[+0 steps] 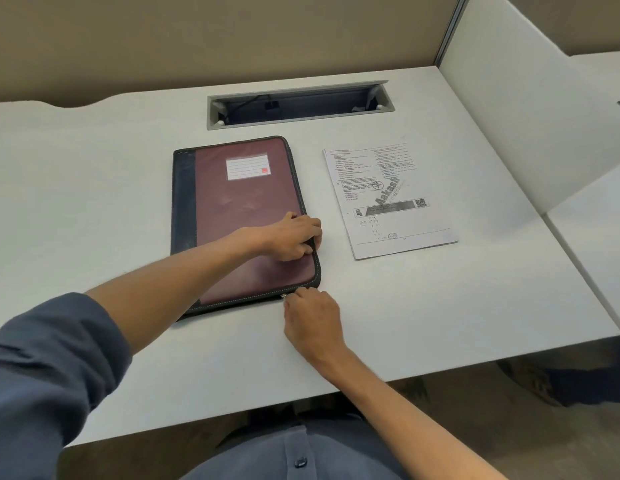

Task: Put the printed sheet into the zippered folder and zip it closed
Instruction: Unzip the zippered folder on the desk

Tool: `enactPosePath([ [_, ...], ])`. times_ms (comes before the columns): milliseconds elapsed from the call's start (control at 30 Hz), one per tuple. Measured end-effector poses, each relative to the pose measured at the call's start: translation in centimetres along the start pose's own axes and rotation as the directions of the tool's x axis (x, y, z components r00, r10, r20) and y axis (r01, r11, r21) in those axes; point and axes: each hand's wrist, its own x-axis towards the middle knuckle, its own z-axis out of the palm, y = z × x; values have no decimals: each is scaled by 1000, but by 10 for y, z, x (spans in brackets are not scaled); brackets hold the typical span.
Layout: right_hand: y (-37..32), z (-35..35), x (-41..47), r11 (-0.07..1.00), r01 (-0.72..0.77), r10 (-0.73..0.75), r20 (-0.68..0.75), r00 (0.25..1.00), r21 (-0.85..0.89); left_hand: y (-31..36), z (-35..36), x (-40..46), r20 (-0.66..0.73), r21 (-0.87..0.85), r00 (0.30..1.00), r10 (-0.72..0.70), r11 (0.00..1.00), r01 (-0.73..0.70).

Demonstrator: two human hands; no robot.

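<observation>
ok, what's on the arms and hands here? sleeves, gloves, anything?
Both hands are bare: no gloves, rings or watch visible on the left hand or right hand. The left arm has a dark blue-grey sleeve pushed up past the elbow. The right forearm is bare; its sleeve is out of view.

Left hand [294,237] reached forward from a rolled blue sleeve [52,368], palm down, fingers curled tight. Right hand [310,320] lay nearer the worktop's front edge, fingertips pinched together, forearm bare.
</observation>
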Motion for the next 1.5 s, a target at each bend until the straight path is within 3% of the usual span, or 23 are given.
enactPosePath([
  [233, -42, 13, 6, 997, 77, -78, 54, 995, 27, 0, 4, -2, -28, -37, 999, -20, 999, 19],
  [367, -41, 20, 7, 997, 42, -45, 45, 998, 62, -3, 8, -6, -88, -92, 995, -41, 995, 33],
  [467, -35, 26, 6, 995, 7, -10, 29, 1000, 96, -18, 8, -20, -178, -4, 980, -90, 996, 91],
  [533, -32, 29, 6, 992, -3, 2, 11, 1000, 124, -37, 10, -39, -281, 21, 937, -209, 974, 224],
  [600, -31, 30, 4, 989, -7, 8, -11, 1000, 145, -63, 15, -65, -386, -41, 839, -383, 916, 400],
  [700, -27, 33, 3, 985, 11, -6, -28, 1000, 175, -100, 24, -107, -336, -285, 707, -622, 783, 553],
  [800, -26, 34, 4, 979, 16, -13, -14, 1000, 204, -112, 28, -120, -218, -374, 722, -656, 740, 559],
  [1167, -42, 36, 7, 984, 28, -36, 44, 998, 174, -113, 32, -115, -206, -263, 745, -634, 769, 582],
  [1400, -30, 36, 3, 971, -44, 47, -9, 999, 233, -96, 33, -118, -157, -234, 674, -722, 690, 685],
  [1500, -30, 38, 2, 966, -43, 53, -31, 998, 253, -66, 43, -109, -195, -63, 744, -639, 765, 640],
])
